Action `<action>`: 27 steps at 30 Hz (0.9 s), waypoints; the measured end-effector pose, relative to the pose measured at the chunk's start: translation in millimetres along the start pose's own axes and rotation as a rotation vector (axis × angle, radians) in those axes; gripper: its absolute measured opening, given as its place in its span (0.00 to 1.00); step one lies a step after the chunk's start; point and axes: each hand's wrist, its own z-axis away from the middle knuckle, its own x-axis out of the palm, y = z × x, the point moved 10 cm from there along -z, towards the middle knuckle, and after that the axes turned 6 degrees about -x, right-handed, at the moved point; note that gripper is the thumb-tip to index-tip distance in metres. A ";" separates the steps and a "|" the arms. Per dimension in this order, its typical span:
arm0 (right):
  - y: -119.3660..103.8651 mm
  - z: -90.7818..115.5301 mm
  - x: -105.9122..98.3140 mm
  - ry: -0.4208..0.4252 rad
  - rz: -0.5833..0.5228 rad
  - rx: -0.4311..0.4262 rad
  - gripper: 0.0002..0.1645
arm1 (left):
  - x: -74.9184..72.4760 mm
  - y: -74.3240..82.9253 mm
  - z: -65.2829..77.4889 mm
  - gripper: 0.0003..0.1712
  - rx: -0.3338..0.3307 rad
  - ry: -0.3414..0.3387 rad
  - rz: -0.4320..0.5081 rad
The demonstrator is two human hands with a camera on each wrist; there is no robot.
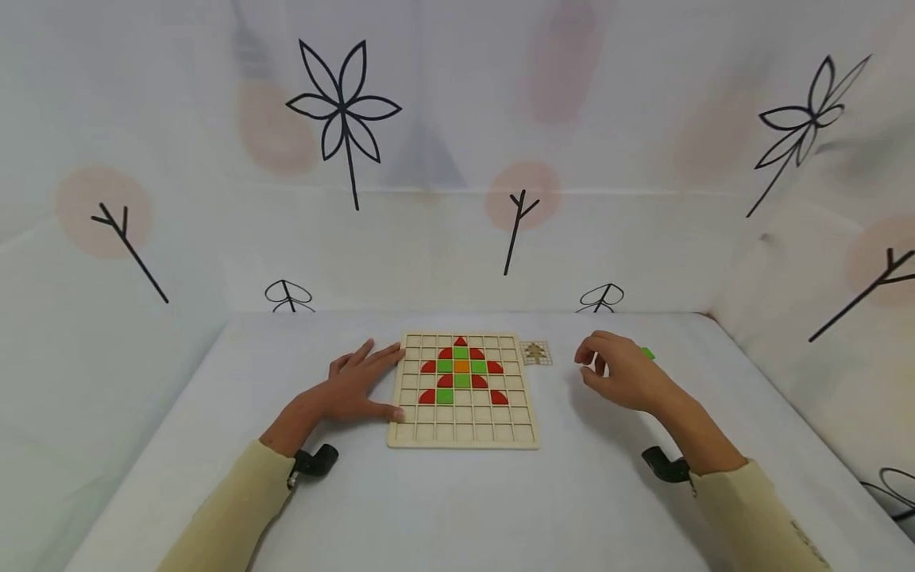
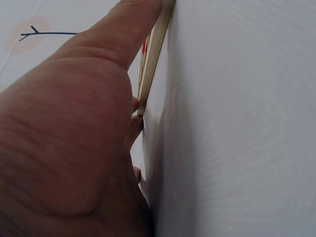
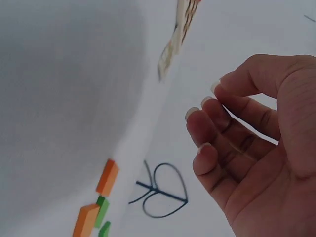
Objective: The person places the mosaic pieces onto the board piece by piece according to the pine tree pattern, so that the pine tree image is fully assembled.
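Observation:
A pale wooden grid board (image 1: 465, 433) lies in the middle of the table. Set in its cells are a red triangle (image 1: 461, 342) on top, red rounded pieces (image 1: 499, 397), green squares (image 1: 445, 396) and one orange square (image 1: 461, 366), together forming a tree shape. Fingers spread, my left hand (image 1: 350, 391) rests against the board's left side, thumb on its lower left edge. To the right of the board my right hand (image 1: 622, 369) hovers over the table, fingers loosely curled. In the right wrist view nothing shows between thumb and fingertips.
A small card (image 1: 535, 353) with a tree picture on a grid lies at the board's right edge. Beyond my right hand, orange blocks (image 3: 107, 177) and green blocks (image 3: 101, 212) lie on the white-covered table, mostly hidden in the head view. A patterned cloth wall (image 1: 429, 254) stands behind.

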 end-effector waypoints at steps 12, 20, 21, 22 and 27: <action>63.7 16.1 2.8 -0.056 -0.038 0.167 0.09 | 1.9 -0.4 -1.2 0.64 0.002 0.004 -0.006; 73.7 22.2 3.6 -0.097 -0.045 0.163 0.10 | 2.1 -1.4 -1.9 0.64 0.004 0.007 -0.008; 73.7 22.6 4.4 -0.104 -0.036 0.156 0.10 | 2.1 -1.7 -1.9 0.64 0.002 0.007 -0.008; 73.5 23.1 5.0 -0.109 -0.026 0.149 0.09 | 2.1 -1.9 -1.8 0.64 0.000 0.007 -0.008; 76.9 24.8 8.2 -0.127 -0.008 0.158 0.11 | 2.0 -2.2 -1.3 0.65 -0.003 0.005 -0.007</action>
